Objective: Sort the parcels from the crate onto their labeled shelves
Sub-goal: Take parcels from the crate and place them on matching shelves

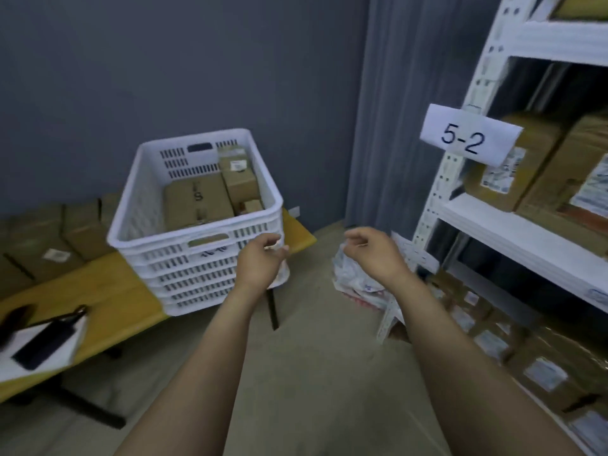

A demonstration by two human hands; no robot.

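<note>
A white slatted crate (pixel 154 205) stands on a yellow table (pixel 108 291) and holds several cardboard parcels (pixel 197 199). My left hand (pixel 260 263) hovers at the crate's front right corner, fingers loosely curled, holding nothing. My right hand (pixel 375 251) hangs in the air between the crate and the shelf unit, also loosely curled and empty. The white shelf unit (pixel 513 232) on the right carries a paper label reading 5-2 (pixel 464 139), with brown boxes (pixel 513 166) behind it.
White plastic mailers (pixel 358 284) lie on the floor at the shelf's foot, behind my right hand. More boxes (pixel 543 366) fill the bottom shelf. A notebook and black items (pixel 42 343) lie on the table's near end. Cardboard boxes (pixel 49 245) stack behind the table.
</note>
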